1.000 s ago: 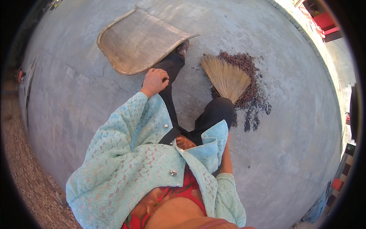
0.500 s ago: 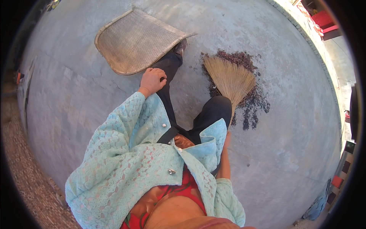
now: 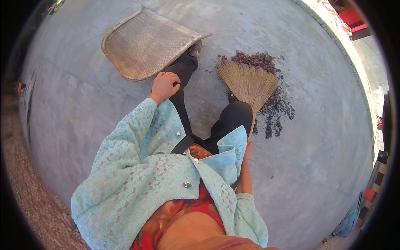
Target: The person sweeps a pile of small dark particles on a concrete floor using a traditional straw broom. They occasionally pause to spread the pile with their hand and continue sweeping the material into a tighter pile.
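My right hand is wrapped round the handle of a straw broom, partly hidden by my bent right knee and jacket. The broom's bristles fan out away from me over a pile of dark reddish-brown dried bits. Blackish crumbs from the same pile spread nearer and to the right of the broom head. Resting on my left leg, my left hand has its fingers curled in, with nothing visible in it. Just beyond that hand lies a woven winnowing basket, its near right edge beside my left shoe.
Smooth grey concrete floor spreads round me. A brick-patterned strip runs along the left edge. A low kerb curves along the right, with red objects beyond it. Bluish cloth lies at the lower right.
The broom head has shifted slightly to the left over the pile, with my right hand still on the handle. My left hand stays on my leg, and the winnowing basket lies where it was.
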